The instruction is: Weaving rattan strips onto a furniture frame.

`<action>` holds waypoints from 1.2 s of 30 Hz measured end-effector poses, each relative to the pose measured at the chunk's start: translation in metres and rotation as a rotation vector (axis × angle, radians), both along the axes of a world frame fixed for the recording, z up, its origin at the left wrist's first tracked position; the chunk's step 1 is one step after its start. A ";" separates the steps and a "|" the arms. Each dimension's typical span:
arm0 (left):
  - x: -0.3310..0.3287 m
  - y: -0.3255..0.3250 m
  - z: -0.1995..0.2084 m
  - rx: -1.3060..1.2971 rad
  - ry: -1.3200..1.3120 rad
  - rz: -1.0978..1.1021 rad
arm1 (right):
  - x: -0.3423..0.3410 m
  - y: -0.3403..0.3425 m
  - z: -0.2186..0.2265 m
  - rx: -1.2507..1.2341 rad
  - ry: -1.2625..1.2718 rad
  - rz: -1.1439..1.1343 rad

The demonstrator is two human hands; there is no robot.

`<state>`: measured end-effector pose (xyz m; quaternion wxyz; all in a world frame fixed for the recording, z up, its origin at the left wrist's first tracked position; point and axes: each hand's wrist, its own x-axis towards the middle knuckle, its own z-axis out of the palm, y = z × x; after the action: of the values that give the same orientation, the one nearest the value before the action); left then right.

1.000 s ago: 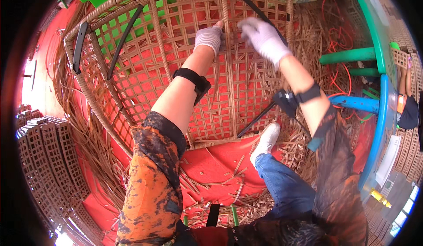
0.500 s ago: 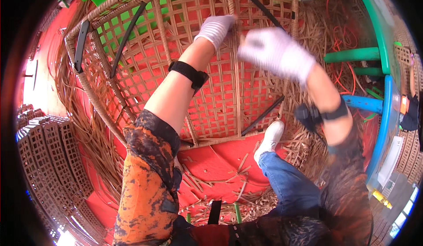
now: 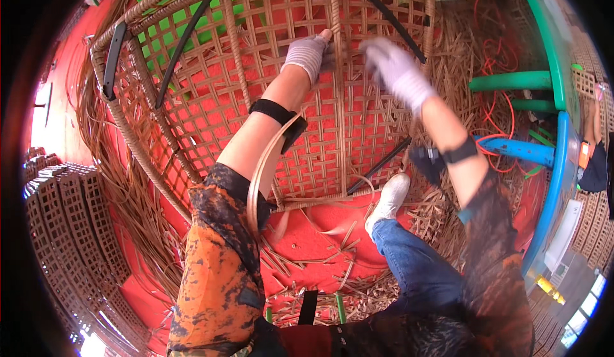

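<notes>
A large woven rattan-like frame (image 3: 345, 133) with an open lattice and wrapped ribs lies before me. My left hand (image 3: 306, 56), in a white glove, is at its upper middle beside the central rib (image 3: 340, 107). Its thumb points up and its fingers curl in; what they hold is hidden. Right of that rib, my right hand (image 3: 398, 74), also gloved, hovers over the lattice, its fingers smeared by motion. A loose pale brown strip (image 3: 257, 187) loops over my left forearm. Black bars (image 3: 185, 50) brace the frame's corners.
Long brown strips (image 3: 121, 190) hang along the left, near a stack of woven panels (image 3: 77, 222). Strip scraps (image 3: 441, 210) litter the red floor covering (image 3: 307, 229). Green (image 3: 511, 80) and blue (image 3: 518, 151) metal bars stand at right, near an orange cord (image 3: 489, 120).
My left hand has come slightly nearer, its thumb now showing. My right hand has shifted and its arm has drawn inward. A loose strip now curves over my left forearm.
</notes>
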<state>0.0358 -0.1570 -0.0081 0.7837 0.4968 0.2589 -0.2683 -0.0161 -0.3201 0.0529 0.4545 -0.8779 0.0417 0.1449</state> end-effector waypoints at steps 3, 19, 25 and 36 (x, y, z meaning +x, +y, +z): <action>-0.002 -0.012 0.002 0.001 0.040 -0.086 | 0.047 -0.007 -0.023 0.055 0.005 0.009; 0.014 -0.011 -0.012 0.330 0.061 -0.299 | -0.053 -0.025 0.067 -0.168 0.018 0.345; -0.010 -0.029 0.055 1.077 -0.438 -0.625 | -0.207 -0.047 0.106 -0.031 0.132 0.728; -0.004 -0.004 -0.010 0.372 -0.513 -0.254 | -0.239 -0.173 0.018 -0.867 0.216 0.479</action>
<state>0.0316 -0.1613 -0.0178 0.6796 0.7109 0.0341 -0.1781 -0.2552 -0.4927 0.0713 -0.0049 -0.9508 -0.0577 0.3044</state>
